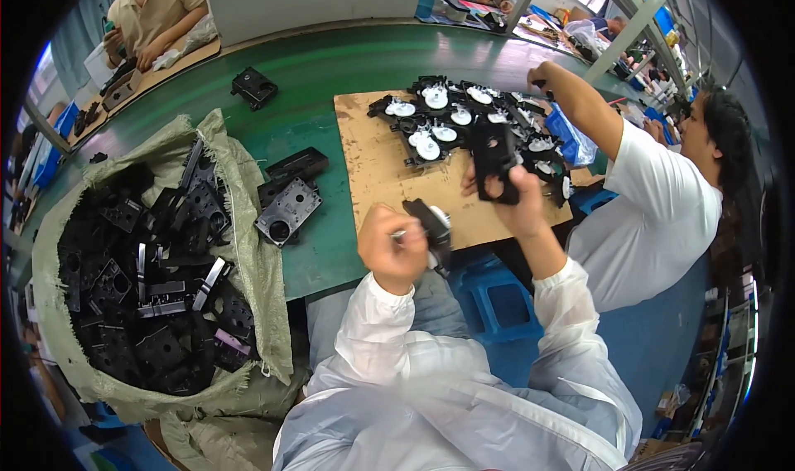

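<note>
My right hand [523, 202] grips a flat black plastic housing [494, 158] with a round hole near its lower end, raised above the front of the cardboard sheet [373, 152]. Closer to my body, my left hand [391, 243] is closed, blurred by motion. A black part with a white disc [436, 227] shows at its fingers, tilted, over the table's front edge; the exact grip is hidden. On the cardboard lie several black assemblies with white discs [426, 144], crowded together behind my right hand.
A woven sack [269, 305] full of black plastic parts stands at left. Loose black housings [290, 212] lie beside it on the green table [310, 272], another [253, 88] farther back. A co-worker [662, 173] reaches in from the right. A blue stool [505, 305] is below.
</note>
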`<act>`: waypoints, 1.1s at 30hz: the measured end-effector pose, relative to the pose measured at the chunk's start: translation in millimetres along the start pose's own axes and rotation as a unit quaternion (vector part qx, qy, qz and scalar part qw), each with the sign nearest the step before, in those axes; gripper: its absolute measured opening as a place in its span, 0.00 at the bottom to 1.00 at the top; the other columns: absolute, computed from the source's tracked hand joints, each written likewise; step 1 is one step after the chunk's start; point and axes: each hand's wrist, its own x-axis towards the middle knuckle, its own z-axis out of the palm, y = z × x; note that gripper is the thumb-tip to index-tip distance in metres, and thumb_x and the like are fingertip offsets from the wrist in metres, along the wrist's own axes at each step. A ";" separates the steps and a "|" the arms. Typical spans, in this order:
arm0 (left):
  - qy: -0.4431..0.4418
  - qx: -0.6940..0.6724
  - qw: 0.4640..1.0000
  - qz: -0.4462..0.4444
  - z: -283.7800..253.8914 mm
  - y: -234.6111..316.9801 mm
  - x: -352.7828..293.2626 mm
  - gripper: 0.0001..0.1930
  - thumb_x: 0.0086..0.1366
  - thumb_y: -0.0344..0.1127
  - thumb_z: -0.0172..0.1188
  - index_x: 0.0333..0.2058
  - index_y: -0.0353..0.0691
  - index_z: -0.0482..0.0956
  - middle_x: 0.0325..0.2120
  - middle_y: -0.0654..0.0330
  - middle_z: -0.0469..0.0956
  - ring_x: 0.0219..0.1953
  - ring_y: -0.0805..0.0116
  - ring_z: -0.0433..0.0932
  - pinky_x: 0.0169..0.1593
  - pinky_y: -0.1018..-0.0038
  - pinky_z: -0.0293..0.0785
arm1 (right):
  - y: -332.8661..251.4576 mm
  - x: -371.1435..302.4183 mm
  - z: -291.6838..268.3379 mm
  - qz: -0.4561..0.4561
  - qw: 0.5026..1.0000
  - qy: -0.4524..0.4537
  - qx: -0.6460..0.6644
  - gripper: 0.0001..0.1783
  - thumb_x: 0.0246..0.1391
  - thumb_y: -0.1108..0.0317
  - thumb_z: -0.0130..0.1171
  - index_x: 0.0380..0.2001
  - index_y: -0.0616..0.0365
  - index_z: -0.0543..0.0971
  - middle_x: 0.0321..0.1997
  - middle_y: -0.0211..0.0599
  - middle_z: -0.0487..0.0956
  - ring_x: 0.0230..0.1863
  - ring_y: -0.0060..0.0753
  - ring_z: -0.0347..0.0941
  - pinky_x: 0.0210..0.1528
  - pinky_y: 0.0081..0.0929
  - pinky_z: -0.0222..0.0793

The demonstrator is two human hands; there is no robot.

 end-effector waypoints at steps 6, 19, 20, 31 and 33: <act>0.124 -0.190 0.944 -0.241 -27.4 -13.2 12.6 0.11 0.73 0.39 0.42 0.31 0.41 0.64 0.27 0.62 0.66 0.31 0.72 0.61 0.41 0.77 0.60 | 25.2 -21.7 93.3 0.063 0.993 0.019 -0.101 0.24 0.63 0.56 0.43 0.52 0.64 0.69 0.40 0.40 0.77 0.36 0.31 0.73 0.42 0.27 0.70; 0.131 -0.083 0.945 -0.287 -40.9 -11.2 25.8 0.13 0.73 0.39 0.42 0.30 0.39 0.67 0.28 0.62 0.67 0.31 0.74 0.61 0.40 0.79 0.60 | 34.8 -18.5 125.3 -0.002 0.967 -0.054 -0.247 0.26 0.65 0.60 0.40 0.60 0.67 0.66 0.37 0.37 0.77 0.33 0.27 0.67 0.37 0.24 0.62; 0.130 -0.080 0.946 -0.286 -41.2 -10.6 26.3 0.13 0.73 0.39 0.43 0.30 0.39 0.67 0.28 0.62 0.67 0.31 0.74 0.61 0.40 0.79 0.60 | 34.9 -18.6 125.3 -0.005 0.968 -0.058 -0.244 0.26 0.65 0.61 0.40 0.61 0.68 0.65 0.37 0.38 0.77 0.33 0.27 0.67 0.37 0.24 0.62; 0.098 -0.029 0.953 -0.285 -41.2 2.0 34.1 0.13 0.73 0.39 0.43 0.30 0.39 0.68 0.27 0.63 0.67 0.29 0.74 0.62 0.37 0.78 0.61 | 27.3 -21.0 128.3 -0.009 0.959 -0.045 -0.278 0.30 0.65 0.59 0.42 0.63 0.71 0.62 0.41 0.43 0.77 0.37 0.32 0.69 0.41 0.28 0.65; 0.096 -0.032 0.951 -0.291 -41.5 0.7 33.0 0.13 0.73 0.39 0.44 0.30 0.39 0.68 0.27 0.63 0.67 0.29 0.75 0.62 0.37 0.79 0.61 | 26.8 -21.3 127.1 -0.003 0.956 -0.054 -0.289 0.31 0.64 0.59 0.42 0.63 0.72 0.62 0.42 0.45 0.77 0.37 0.34 0.70 0.42 0.29 0.65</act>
